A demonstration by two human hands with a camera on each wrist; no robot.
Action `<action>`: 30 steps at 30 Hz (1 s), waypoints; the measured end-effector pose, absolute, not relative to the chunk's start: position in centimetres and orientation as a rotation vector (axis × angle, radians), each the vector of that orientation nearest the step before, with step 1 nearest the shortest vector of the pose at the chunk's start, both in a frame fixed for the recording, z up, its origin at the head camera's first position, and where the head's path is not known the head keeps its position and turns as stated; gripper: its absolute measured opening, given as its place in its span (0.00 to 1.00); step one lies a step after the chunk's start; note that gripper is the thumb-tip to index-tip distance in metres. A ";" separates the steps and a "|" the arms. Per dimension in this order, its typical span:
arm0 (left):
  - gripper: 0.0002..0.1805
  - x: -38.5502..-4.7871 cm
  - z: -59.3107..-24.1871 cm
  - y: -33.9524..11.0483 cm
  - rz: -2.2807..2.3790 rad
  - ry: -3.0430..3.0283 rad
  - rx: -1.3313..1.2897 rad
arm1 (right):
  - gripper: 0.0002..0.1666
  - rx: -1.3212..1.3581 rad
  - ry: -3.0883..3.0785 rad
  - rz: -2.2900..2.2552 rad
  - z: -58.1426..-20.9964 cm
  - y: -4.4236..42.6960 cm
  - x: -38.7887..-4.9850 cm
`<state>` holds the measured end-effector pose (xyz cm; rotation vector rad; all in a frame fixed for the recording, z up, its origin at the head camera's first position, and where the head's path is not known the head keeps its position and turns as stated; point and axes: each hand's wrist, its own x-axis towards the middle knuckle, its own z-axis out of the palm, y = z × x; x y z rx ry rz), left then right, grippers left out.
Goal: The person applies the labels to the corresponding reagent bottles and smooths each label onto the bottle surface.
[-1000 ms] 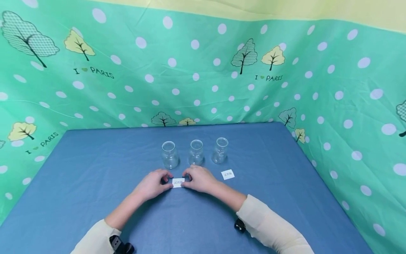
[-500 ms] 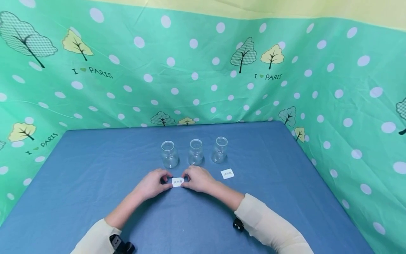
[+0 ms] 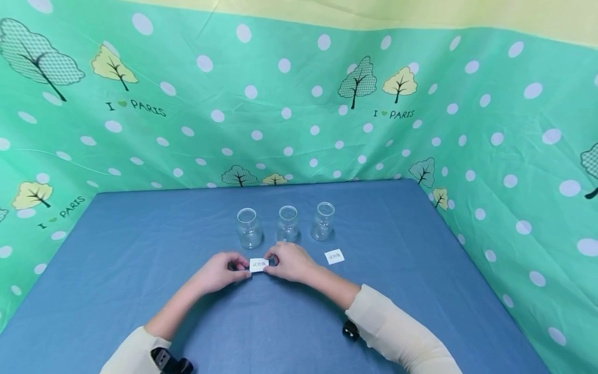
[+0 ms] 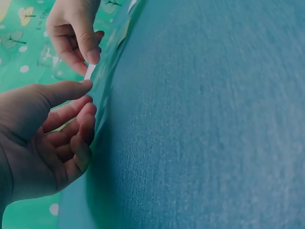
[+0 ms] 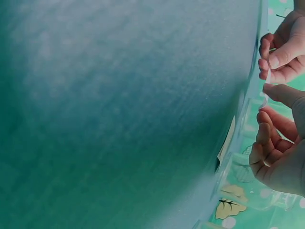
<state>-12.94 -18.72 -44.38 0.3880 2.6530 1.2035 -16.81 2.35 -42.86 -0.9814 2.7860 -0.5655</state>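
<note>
A small white paper label (image 3: 259, 265) with dark written characters is between my two hands near the middle of the table. My right hand (image 3: 291, 262) pinches its right end between thumb and index finger. At the opposite end, the thumb and index finger of my left hand (image 3: 218, 271) hold the left edge, the other fingers loosely curled. Both wrist views show the label nearly edge-on; whether it touches the cloth I cannot tell. Just behind the hands stand three open glass jars: a left jar (image 3: 249, 229), a middle jar (image 3: 287, 226) and a right jar (image 3: 323, 222).
A second white label (image 3: 334, 256) with similar writing lies on the blue tablecloth (image 3: 397, 259), in front of the right jar. Green dotted curtain (image 3: 261, 93) with printed trees encloses the table at the back and sides. Black wrist devices sit on both sleeves.
The label has shifted slightly to the left and away from me. My left hand has moved left with it; the right hand has barely moved. Jars and second label stay put.
</note>
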 end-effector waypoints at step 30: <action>0.14 -12.7 -44.1 -19.3 1.468 2.346 0.166 | 0.15 -1.062 2.847 -0.767 -41.4 2.6 -15.9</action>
